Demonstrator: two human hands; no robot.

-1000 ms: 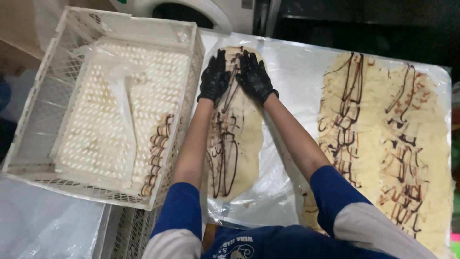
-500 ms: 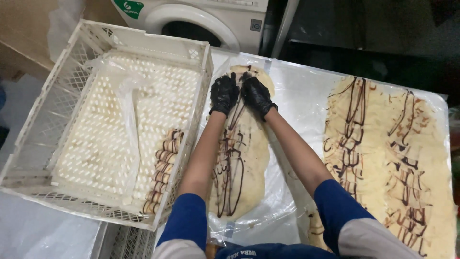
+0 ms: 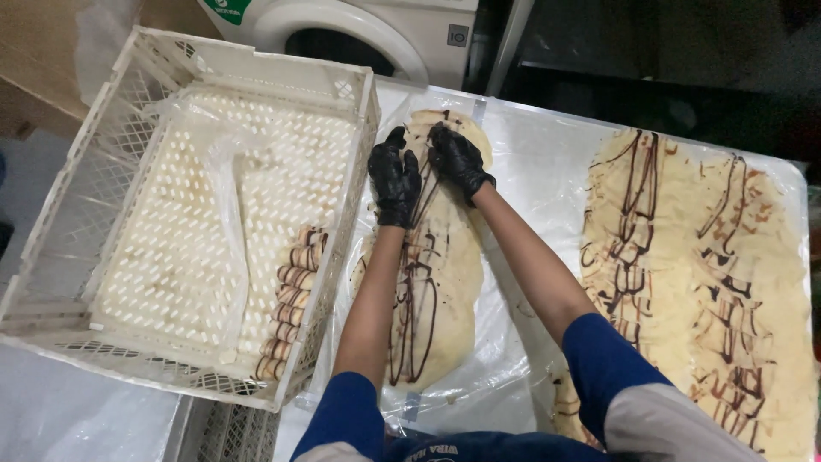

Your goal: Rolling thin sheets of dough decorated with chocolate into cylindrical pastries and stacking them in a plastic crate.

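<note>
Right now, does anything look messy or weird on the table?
Nothing looks really wrong. The left hand and right hand, in black gloves, press the far end of a dough strip streaked with chocolate. The clear plastic liner in the white crate is bunched into a crumpled ridge beside the row of rolls.

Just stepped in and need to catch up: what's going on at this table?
A person in black gloves has both hands, left hand and right hand, on the far end of a long dough sheet streaked with chocolate. A white crate on the left holds a row of rolled pieces. Two more streaked sheets lie to the right.
</note>
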